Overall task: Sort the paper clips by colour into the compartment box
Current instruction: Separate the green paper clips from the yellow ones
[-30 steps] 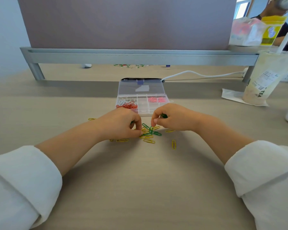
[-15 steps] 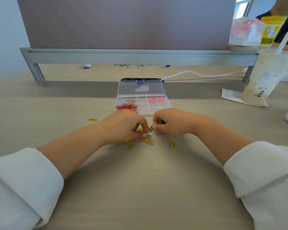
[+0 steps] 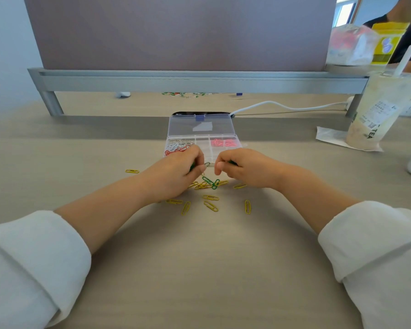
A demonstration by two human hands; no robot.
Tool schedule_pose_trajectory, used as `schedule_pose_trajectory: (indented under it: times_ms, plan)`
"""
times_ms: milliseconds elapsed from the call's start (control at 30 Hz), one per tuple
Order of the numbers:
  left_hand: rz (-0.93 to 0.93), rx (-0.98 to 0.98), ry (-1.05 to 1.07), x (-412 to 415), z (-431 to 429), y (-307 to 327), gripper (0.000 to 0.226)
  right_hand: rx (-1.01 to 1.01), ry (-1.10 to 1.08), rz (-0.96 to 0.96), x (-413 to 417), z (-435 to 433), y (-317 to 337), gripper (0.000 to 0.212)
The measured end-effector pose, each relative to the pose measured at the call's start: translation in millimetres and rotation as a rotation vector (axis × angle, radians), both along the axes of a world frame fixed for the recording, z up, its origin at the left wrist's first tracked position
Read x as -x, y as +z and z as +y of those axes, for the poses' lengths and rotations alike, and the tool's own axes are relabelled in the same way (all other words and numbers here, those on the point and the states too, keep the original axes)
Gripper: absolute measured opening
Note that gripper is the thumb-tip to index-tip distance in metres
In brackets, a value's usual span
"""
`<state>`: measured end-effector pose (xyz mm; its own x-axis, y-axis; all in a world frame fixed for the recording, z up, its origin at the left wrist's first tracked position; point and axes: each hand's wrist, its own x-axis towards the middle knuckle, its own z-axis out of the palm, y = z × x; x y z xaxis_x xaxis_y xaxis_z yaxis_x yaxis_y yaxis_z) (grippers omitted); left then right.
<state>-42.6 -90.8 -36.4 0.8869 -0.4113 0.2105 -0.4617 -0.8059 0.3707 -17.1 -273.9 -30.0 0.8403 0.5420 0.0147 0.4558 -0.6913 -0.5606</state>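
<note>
Left hand (image 3: 176, 173), right hand (image 3: 243, 168) pinch thin green wire clips (image 3: 232, 162) (seemingly).

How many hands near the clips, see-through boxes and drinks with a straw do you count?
Hands: 2 (left hand and right hand, both holding clips)
Box: 1
Cup: 1
Total: 4

Loose paper clips (image 3: 210, 206) are yellow and green
</note>
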Motion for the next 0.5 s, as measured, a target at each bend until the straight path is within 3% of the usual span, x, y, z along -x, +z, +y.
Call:
schedule_pose_trajectory:
  times_ms: [133,267,500]
  plan:
    - [0.055,0.122,0.001,0.8,-0.2,0.6,0.022,-0.010,-0.034,-0.073,-0.7,-0.4,0.1,0.046]
    - [0.131,0.271,-0.019,2.5,-1.5,3.6,0.020,0.057,-0.062,-0.101,-1.1,-0.1,-0.1,0.053]
    - [0.203,0.323,0.086,-4.7,-0.7,-5.3,0.025,0.163,-0.040,-0.087,-4.3,-2.1,-2.9,0.016]
